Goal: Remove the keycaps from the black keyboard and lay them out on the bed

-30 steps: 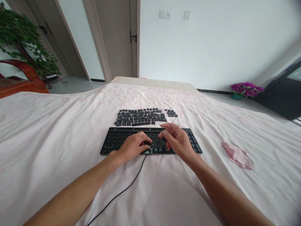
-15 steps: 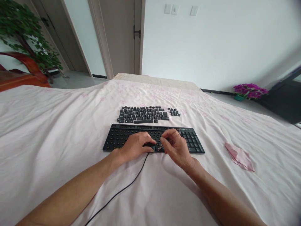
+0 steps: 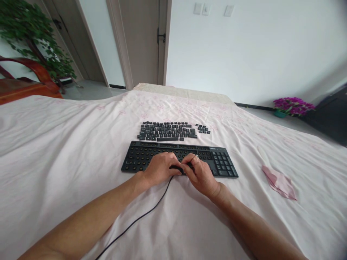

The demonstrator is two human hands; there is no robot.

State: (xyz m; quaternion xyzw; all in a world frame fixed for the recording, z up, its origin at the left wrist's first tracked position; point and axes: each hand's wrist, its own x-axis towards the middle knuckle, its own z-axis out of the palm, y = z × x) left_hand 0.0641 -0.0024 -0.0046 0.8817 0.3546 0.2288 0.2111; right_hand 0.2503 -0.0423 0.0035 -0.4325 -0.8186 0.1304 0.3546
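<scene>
The black keyboard (image 3: 227, 163) lies flat on the cloth, with most of its main keys off and the number pad's keys in place. My left hand (image 3: 162, 167) rests on its front middle, thumb at the near edge and fingers curled over the top, gripping it. Beside it, my right hand (image 3: 200, 175) is closed in a pinch low over the keyboard, its fingertips meeting those of my left. A thin metal wire tool (image 3: 197, 157) glints at the right fingers; the rest of it is hidden. Loose black keycaps (image 3: 168, 131) lie in rows just behind the keyboard.
A smaller group of keycaps (image 3: 203, 129) sits to the right of the main rows. A folded pink cloth (image 3: 280, 182) lies at the right on the pale bedsheet (image 3: 81, 151). The keyboard's black cable (image 3: 146, 213) runs toward me at the lower left.
My right hand has come down and left, its fingertips now against my left hand's. The wire tool, whose tip showed between the hands, is now mostly hidden. The view has shifted slightly.
</scene>
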